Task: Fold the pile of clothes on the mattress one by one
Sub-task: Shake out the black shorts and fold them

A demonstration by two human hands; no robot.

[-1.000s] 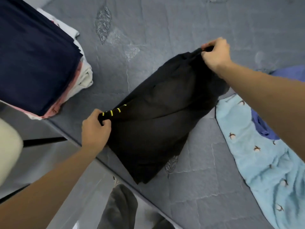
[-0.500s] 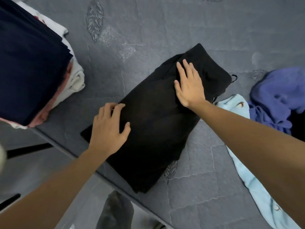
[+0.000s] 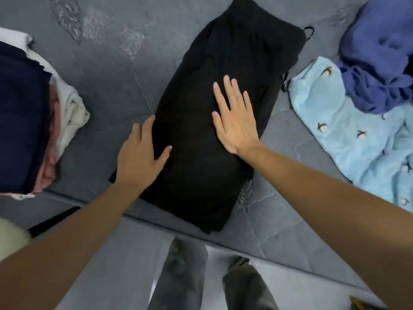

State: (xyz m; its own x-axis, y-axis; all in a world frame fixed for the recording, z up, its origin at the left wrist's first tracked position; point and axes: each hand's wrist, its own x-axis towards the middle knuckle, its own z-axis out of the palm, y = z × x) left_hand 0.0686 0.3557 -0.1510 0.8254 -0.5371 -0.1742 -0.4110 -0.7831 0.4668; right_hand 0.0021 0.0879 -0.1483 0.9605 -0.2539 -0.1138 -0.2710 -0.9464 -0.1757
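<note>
A black garment (image 3: 201, 166) lies folded into a long strip on the grey mattress (image 3: 107, 72), running from the near edge toward the far right. My right hand (image 3: 234, 121) lies flat on its middle with fingers straight. At the garment's left edge, my left hand (image 3: 140, 155) presses with its fingers spread, partly on the cloth and partly on the mattress. A light blue patterned garment (image 3: 348, 130) and a crumpled purple-blue one (image 3: 380, 59) lie unfolded at the right.
A stack of folded clothes (image 3: 22, 113), dark navy on top with white and pink beneath, sits at the left. The mattress's near edge (image 3: 279, 238) runs across the bottom. My legs in grey trousers (image 3: 183, 278) stand on the floor below.
Both hands let go of the black garment's ends, laid it down and now press flat on it. My right hand has slid toward the middle; the view shifted closer.
</note>
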